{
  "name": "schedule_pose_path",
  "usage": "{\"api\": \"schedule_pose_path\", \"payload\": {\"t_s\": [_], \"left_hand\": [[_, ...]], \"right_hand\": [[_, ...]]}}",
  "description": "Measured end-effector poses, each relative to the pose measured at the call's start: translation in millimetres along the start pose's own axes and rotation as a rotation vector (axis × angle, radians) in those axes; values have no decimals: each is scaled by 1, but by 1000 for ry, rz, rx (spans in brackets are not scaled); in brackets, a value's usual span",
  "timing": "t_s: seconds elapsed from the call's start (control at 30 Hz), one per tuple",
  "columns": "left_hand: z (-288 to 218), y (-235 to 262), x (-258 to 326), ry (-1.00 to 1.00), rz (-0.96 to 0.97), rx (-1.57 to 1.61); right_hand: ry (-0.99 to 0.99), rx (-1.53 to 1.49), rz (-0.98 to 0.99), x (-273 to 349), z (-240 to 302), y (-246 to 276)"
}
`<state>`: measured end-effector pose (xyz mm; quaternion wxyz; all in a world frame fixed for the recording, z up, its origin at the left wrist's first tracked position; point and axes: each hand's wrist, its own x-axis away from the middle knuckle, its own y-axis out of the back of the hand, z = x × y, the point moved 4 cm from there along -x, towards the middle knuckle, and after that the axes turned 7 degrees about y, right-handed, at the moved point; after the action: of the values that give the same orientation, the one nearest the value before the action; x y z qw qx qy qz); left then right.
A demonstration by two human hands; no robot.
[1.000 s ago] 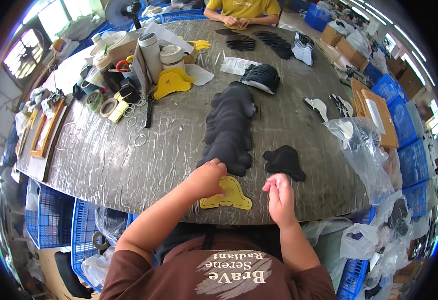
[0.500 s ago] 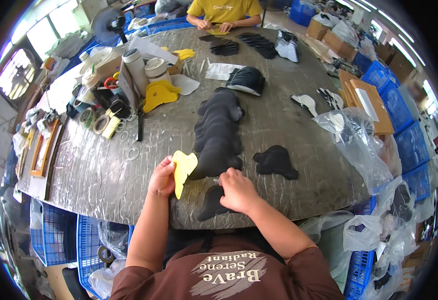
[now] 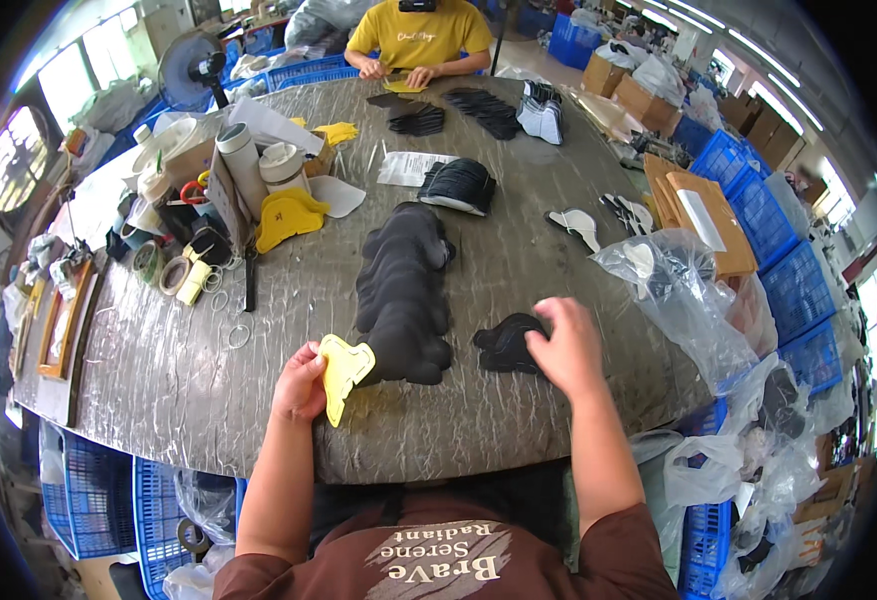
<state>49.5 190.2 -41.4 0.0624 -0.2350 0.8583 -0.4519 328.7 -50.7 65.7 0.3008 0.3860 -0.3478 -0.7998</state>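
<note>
While the left hand [image 3: 301,384] pinches a yellow cutout [image 3: 342,374] between thumb and fingers and holds it tilted up off the table [image 3: 158,370] near the near edge, the right hand [image 3: 565,345] rests farther right with its fingers bent down onto a small pile of black pieces [image 3: 506,345], touching the pile's right side; whether those fingers grip a piece or only press on it cannot be told. Just right of the yellow cutout, almost touching it, begins a long row of dark overlapping pieces [image 3: 403,290] that runs away toward the far side of the table. Beyond that row lies a dark folded stack [image 3: 458,184] beside a white sheet of paper [image 3: 408,167]. To the far left stand rolls of tape [image 3: 280,165], a cardboard tube [image 3: 241,165] and a heap of yellow pieces [image 3: 288,216], with loose rings [image 3: 238,336] near them on the table. On the right edge sits a crumpled clear plastic bag [image 3: 678,290], and blue crates [image 3: 788,270] stand beyond it. At the far end another person in a yellow shirt [image 3: 420,38] works with both hands on the table.
</note>
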Motion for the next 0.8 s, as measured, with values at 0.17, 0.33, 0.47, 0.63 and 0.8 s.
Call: {"api": "schedule_pose_path", "payload": {"t_s": [0.17,0.33,0.47,0.63,0.8], "left_hand": [[-2,6,1,-16,21,4],[-3,3,4,-45,-31,26],[-3,-3,7,-25,-67,-14],[0,-18,9,148,-307,-660],[14,-53,15,218,-344,-1187]], "right_hand": [[273,34,225,20,91,-69],[446,164,395,59,108,-114],[425,47,424,87,109,-98],[383,-74,286,102,105,-71],[116,7,136,72,69,-41]]}}
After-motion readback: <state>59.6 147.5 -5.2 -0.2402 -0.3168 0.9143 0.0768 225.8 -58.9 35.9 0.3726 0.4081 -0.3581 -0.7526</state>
